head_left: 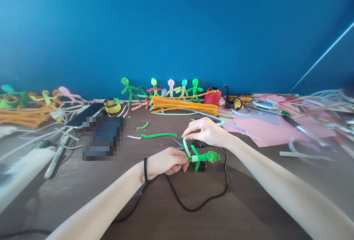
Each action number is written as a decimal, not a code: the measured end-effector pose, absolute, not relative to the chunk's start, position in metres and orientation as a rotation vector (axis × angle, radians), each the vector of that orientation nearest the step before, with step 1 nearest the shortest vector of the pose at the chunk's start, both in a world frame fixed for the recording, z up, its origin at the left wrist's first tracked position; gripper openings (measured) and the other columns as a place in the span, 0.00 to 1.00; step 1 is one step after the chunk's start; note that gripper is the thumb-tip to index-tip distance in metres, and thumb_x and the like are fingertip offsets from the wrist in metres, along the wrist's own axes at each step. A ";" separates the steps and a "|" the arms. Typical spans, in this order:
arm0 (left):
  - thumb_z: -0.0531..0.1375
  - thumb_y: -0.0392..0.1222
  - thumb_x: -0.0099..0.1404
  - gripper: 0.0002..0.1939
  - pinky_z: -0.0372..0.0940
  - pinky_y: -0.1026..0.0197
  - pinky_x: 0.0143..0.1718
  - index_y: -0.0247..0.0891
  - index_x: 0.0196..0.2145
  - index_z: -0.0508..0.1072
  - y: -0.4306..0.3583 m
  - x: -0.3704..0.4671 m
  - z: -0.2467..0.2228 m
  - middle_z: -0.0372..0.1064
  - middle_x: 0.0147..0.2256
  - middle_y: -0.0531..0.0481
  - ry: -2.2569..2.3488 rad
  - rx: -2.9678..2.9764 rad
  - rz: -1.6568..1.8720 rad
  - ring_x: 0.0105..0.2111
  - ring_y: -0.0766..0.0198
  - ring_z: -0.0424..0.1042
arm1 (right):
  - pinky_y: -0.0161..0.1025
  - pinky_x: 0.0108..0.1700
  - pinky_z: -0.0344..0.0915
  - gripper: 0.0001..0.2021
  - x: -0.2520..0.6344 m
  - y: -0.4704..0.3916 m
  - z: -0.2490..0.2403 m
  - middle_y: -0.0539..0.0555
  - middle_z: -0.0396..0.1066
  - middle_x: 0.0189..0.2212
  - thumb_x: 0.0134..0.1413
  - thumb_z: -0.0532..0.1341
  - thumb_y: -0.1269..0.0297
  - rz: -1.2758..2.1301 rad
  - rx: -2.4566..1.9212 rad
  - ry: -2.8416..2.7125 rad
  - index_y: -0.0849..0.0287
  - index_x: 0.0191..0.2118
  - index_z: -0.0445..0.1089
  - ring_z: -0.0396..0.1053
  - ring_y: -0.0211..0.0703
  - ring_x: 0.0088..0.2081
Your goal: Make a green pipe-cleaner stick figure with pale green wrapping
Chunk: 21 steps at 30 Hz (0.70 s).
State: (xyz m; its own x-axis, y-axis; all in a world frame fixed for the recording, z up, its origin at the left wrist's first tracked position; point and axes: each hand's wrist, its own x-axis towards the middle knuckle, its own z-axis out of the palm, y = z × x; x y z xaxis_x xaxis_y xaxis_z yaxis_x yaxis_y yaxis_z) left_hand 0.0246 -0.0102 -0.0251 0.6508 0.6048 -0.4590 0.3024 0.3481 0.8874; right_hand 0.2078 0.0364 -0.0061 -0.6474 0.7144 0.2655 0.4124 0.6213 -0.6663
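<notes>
A green pipe-cleaner figure [208, 156] lies sideways, its coiled head to the right. My left hand [172, 160], with a black band at the wrist, pinches the figure's left end. A pale green pipe cleaner [186, 147] wraps round the figure's middle and rises from it. My right hand [204, 131] pinches the upper end of that pale strand. Scissors [178, 143] lie on the table behind the hands, partly hidden by them. Cut green pieces [158, 135] rest to the left of the scissors.
Pipe-cleaner figures [171, 84] stand by the blue wall behind an orange pipe-cleaner bundle [184, 106]. Phones [103, 138] and white cables lie left. Pink paper [265, 131] and loose strips spread right. A black cord [190, 209] loops in front of my hands.
</notes>
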 end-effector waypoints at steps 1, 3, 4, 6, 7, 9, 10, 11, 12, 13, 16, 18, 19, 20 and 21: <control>0.53 0.43 0.56 0.11 0.33 0.67 0.14 0.33 0.21 0.64 -0.011 0.025 -0.025 0.43 0.12 0.62 0.933 1.263 0.246 0.13 0.77 0.39 | 0.31 0.30 0.58 0.06 0.207 0.035 -0.005 0.50 0.70 0.25 0.48 0.60 0.66 0.709 -0.872 -2.347 0.60 0.30 0.74 0.64 0.34 0.26; 0.53 0.43 0.56 0.11 0.34 0.68 0.14 0.34 0.21 0.63 -0.011 0.027 -0.026 0.43 0.12 0.62 0.990 1.262 0.282 0.13 0.77 0.39 | 0.31 0.29 0.57 0.06 0.204 0.033 -0.003 0.50 0.70 0.25 0.49 0.59 0.67 0.558 -0.849 -2.383 0.60 0.30 0.74 0.64 0.33 0.26; 0.53 0.43 0.56 0.11 0.34 0.68 0.14 0.34 0.21 0.63 -0.011 0.027 -0.026 0.43 0.12 0.62 1.010 1.245 0.312 0.13 0.77 0.39 | 0.31 0.29 0.57 0.06 0.203 0.031 -0.002 0.51 0.69 0.25 0.50 0.59 0.68 0.478 -0.836 -2.396 0.61 0.29 0.74 0.64 0.33 0.26; 0.52 0.43 0.56 0.12 0.33 0.68 0.14 0.34 0.20 0.62 -0.011 0.028 -0.027 0.43 0.12 0.62 1.040 1.200 0.383 0.13 0.77 0.38 | 0.32 0.30 0.57 0.07 0.201 0.028 0.000 0.52 0.69 0.25 0.51 0.58 0.68 0.342 -0.801 -2.409 0.61 0.29 0.73 0.64 0.34 0.27; 0.52 0.43 0.56 0.11 0.33 0.68 0.14 0.34 0.20 0.61 -0.011 0.028 -0.027 0.42 0.12 0.62 1.051 1.178 0.418 0.12 0.78 0.38 | 0.32 0.30 0.57 0.07 0.200 0.026 0.001 0.52 0.69 0.25 0.51 0.58 0.68 0.293 -0.780 -2.407 0.61 0.29 0.73 0.64 0.35 0.27; 0.51 0.42 0.57 0.12 0.33 0.69 0.14 0.34 0.20 0.61 -0.010 0.029 -0.027 0.41 0.12 0.63 1.062 1.139 0.478 0.12 0.78 0.37 | 0.32 0.30 0.58 0.07 0.199 0.023 0.003 0.52 0.69 0.24 0.51 0.57 0.68 0.230 -0.738 -2.389 0.62 0.29 0.73 0.64 0.36 0.27; 0.51 0.42 0.57 0.12 0.33 0.69 0.14 0.34 0.20 0.60 -0.009 0.029 -0.027 0.40 0.12 0.63 1.061 1.122 0.507 0.12 0.78 0.37 | 0.32 0.30 0.58 0.07 0.199 0.022 0.004 0.52 0.69 0.24 0.52 0.57 0.68 0.213 -0.718 -2.373 0.62 0.29 0.72 0.64 0.36 0.27; 0.50 0.41 0.58 0.12 0.33 0.70 0.14 0.34 0.20 0.60 -0.008 0.028 -0.026 0.40 0.13 0.63 1.054 1.106 0.539 0.12 0.78 0.36 | 0.32 0.30 0.58 0.07 0.200 0.021 0.004 0.52 0.70 0.24 0.52 0.57 0.68 0.198 -0.702 -2.350 0.62 0.29 0.72 0.64 0.36 0.27; 0.50 0.41 0.59 0.12 0.33 0.70 0.14 0.34 0.20 0.60 -0.007 0.028 -0.026 0.39 0.13 0.63 1.044 1.090 0.577 0.12 0.78 0.36 | 0.32 0.29 0.58 0.07 0.200 0.020 0.005 0.52 0.70 0.25 0.52 0.57 0.68 0.187 -0.690 -2.324 0.61 0.29 0.72 0.64 0.35 0.27; 0.50 0.40 0.59 0.12 0.33 0.70 0.14 0.34 0.20 0.60 -0.006 0.028 -0.025 0.39 0.13 0.63 1.028 1.070 0.616 0.13 0.78 0.36 | 0.31 0.29 0.58 0.07 0.200 0.019 0.006 0.52 0.70 0.25 0.51 0.57 0.68 0.177 -0.682 -2.298 0.61 0.29 0.72 0.64 0.35 0.27; 0.49 0.40 0.61 0.12 0.33 0.71 0.13 0.34 0.22 0.60 -0.003 0.025 -0.025 0.38 0.14 0.63 0.966 0.998 0.729 0.13 0.78 0.35 | 0.31 0.28 0.58 0.06 0.201 0.019 0.008 0.51 0.70 0.24 0.50 0.58 0.68 0.174 -0.689 -2.244 0.62 0.29 0.71 0.64 0.34 0.26; 0.48 0.40 0.62 0.12 0.34 0.72 0.13 0.34 0.22 0.61 0.000 0.023 -0.026 0.37 0.13 0.63 0.929 0.945 0.795 0.13 0.78 0.36 | 0.31 0.28 0.59 0.06 0.200 0.019 0.008 0.51 0.70 0.24 0.50 0.58 0.68 0.192 -0.694 -2.231 0.61 0.28 0.71 0.64 0.34 0.26; 0.48 0.40 0.62 0.12 0.34 0.72 0.13 0.34 0.22 0.61 0.001 0.022 -0.027 0.37 0.13 0.63 0.914 0.918 0.828 0.12 0.78 0.36 | 0.31 0.28 0.59 0.06 0.200 0.019 0.008 0.51 0.70 0.24 0.50 0.58 0.68 0.204 -0.690 -2.227 0.61 0.28 0.71 0.64 0.34 0.26; 0.48 0.40 0.62 0.12 0.34 0.72 0.12 0.34 0.23 0.61 0.002 0.021 -0.027 0.37 0.13 0.63 0.900 0.891 0.860 0.12 0.78 0.36 | 0.30 0.28 0.59 0.06 0.200 0.020 0.008 0.51 0.70 0.24 0.50 0.58 0.68 0.216 -0.683 -2.227 0.61 0.28 0.71 0.64 0.34 0.26; 0.48 0.40 0.62 0.13 0.34 0.72 0.12 0.34 0.23 0.62 0.003 0.020 -0.028 0.37 0.14 0.63 0.883 0.865 0.885 0.12 0.78 0.36 | 0.30 0.28 0.59 0.05 0.200 0.020 0.007 0.51 0.70 0.25 0.50 0.58 0.68 0.224 -0.676 -2.226 0.61 0.28 0.71 0.64 0.34 0.26</control>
State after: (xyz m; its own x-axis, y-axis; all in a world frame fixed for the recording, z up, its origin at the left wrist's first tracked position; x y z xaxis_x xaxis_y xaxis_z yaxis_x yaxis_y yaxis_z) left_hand 0.0204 0.0031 -0.0277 0.3575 0.8953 -0.2658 -0.2676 0.3709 0.8893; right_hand 0.1997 0.0197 0.0072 -0.5517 0.5360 0.6390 0.3976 0.8425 -0.3634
